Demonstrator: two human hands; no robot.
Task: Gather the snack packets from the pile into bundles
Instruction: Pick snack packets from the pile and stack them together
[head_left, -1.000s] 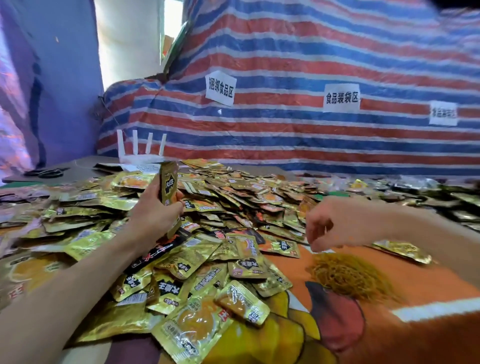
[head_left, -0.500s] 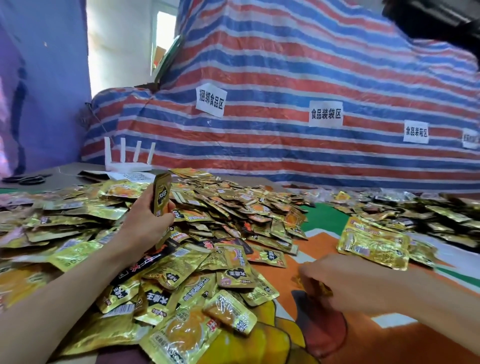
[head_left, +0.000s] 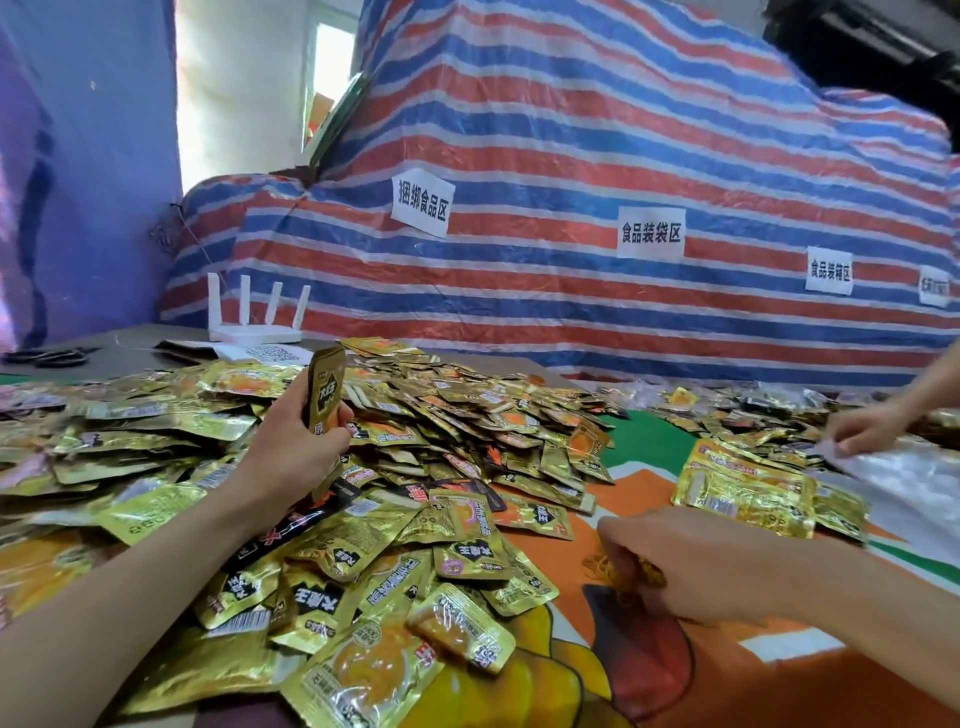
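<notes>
A big pile of gold snack packets (head_left: 415, 431) covers the left and middle of the table. Above it my left hand (head_left: 296, 447) grips an upright stack of packets (head_left: 326, 389). My right hand (head_left: 691, 561) rests low on the orange cloth at the pile's right edge, its curled fingers pinching yellow rubber bands (head_left: 623, 577) from a small heap that it mostly hides. A finished bundle of packets (head_left: 743, 488) lies flat to the right.
Another person's hand (head_left: 867, 426) works on clear plastic bags (head_left: 904, 473) at the far right, beside more packets. A white router (head_left: 254, 317) and scissors (head_left: 47, 356) lie at the back left. A striped tarp with paper labels rises behind the table.
My right hand dropped from mid-air onto the rubber band heap and took hold of some. My left hand kept its stack upright. The view shifted, bringing the bundle and the other person's hand into view.
</notes>
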